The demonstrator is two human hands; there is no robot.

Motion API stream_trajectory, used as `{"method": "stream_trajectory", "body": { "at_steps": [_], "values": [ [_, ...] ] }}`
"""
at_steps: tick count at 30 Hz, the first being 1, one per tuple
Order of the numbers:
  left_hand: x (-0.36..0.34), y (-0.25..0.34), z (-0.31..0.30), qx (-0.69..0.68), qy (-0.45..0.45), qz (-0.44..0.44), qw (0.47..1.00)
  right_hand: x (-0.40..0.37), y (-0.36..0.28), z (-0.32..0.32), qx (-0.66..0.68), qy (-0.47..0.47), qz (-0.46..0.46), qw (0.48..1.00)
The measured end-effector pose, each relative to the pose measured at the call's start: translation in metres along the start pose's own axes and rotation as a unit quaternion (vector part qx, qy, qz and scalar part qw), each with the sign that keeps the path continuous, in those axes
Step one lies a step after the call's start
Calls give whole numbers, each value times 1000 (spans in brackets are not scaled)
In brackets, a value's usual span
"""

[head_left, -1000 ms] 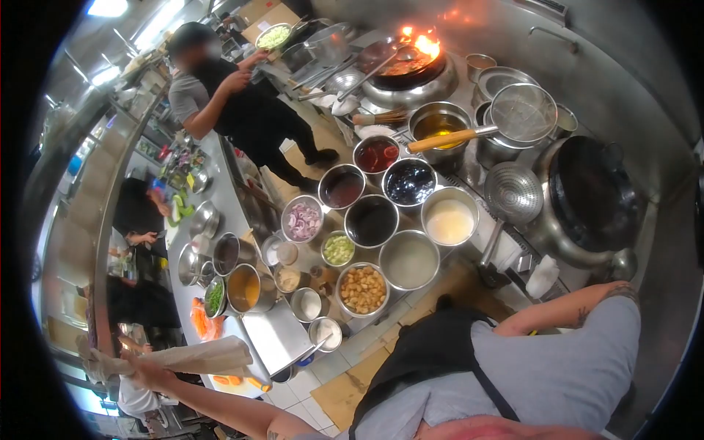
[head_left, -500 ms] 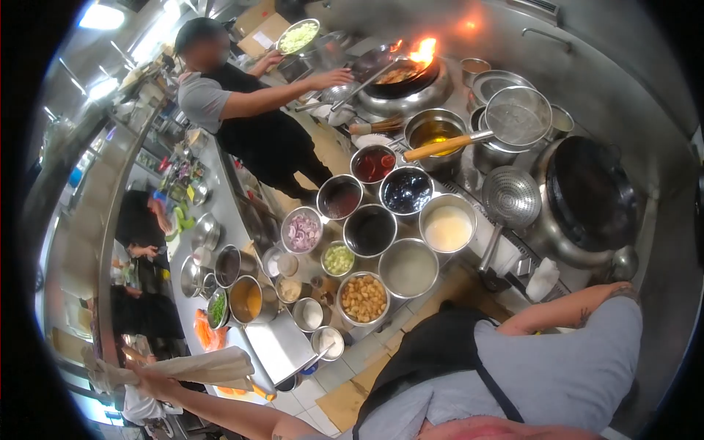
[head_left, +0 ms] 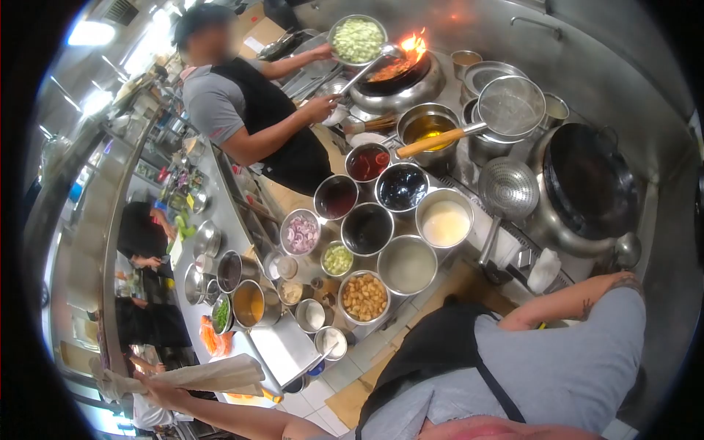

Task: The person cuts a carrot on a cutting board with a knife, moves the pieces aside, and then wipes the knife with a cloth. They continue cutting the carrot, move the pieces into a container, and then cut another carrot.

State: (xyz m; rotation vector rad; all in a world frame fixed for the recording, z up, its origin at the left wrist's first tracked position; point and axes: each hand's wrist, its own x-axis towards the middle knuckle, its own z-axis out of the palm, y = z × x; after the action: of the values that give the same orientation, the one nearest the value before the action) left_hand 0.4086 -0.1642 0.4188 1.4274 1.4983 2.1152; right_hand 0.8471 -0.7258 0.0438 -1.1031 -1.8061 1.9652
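Note:
At the lower left, my left hand (head_left: 158, 389) is closed on a light beige cloth (head_left: 213, 374), near the shelf edge. My right arm bends back at the right, and its hand is hidden behind my body. Between the arms sit metal pots: one of potato-like cubes (head_left: 364, 297), one of pale liquid (head_left: 408, 265), one of cream-coloured liquid (head_left: 445, 224) and others with dark sauces (head_left: 369, 229). Chopped red onion (head_left: 301, 233) and diced green vegetable (head_left: 337, 259) stand beside them.
A co-worker (head_left: 257, 103) holds a bowl of chopped greens (head_left: 358, 39) and a ladle (head_left: 359, 77) by a flaming wok (head_left: 396, 73). An empty dark wok (head_left: 590, 183), a perforated skimmer (head_left: 507, 188) and a mesh strainer (head_left: 511, 107) are at the right.
The co-worker has moved the bowl of greens right, towards the flaming wok, and now has a hand on the ladle. My left hand and the cloth have shifted slightly right.

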Motion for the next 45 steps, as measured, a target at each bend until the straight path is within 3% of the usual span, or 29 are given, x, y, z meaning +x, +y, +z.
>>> {"method": "stream_trajectory", "body": {
  "at_steps": [5, 8, 14, 17, 20, 30, 38, 45],
  "values": [
    [-12, 15, 4, -59, -11, -17, 998, 6, 22, 3, -12, -3, -29, 1000],
    [-15, 16, 7, -83, -18, 16, 996, 5, 13, 0, -6, -6, -28, 1000],
    [29, -31, -9, 47, -12, -4, 999, 5, 5, -2, 3, -10, -12, 1000],
    [23, -25, -7, 41, -17, 8, 999, 6, 8, 0, 8, -9, -14, 1000],
    [-15, 13, 8, -79, -4, 21, 997, 14, 33, 10, 12, 6, -41, 999],
    [19, -25, -4, -37, -20, 19, 999, -1, -11, -11, 6, -27, 5, 1000],
    [-3, 2, 4, -74, -11, -3, 997, -1, -15, -13, -1, -37, 12, 999],
    [26, -29, -4, 4, -15, 5, 1000, -3, -35, -23, -11, -49, 12, 999]
  ]
}}
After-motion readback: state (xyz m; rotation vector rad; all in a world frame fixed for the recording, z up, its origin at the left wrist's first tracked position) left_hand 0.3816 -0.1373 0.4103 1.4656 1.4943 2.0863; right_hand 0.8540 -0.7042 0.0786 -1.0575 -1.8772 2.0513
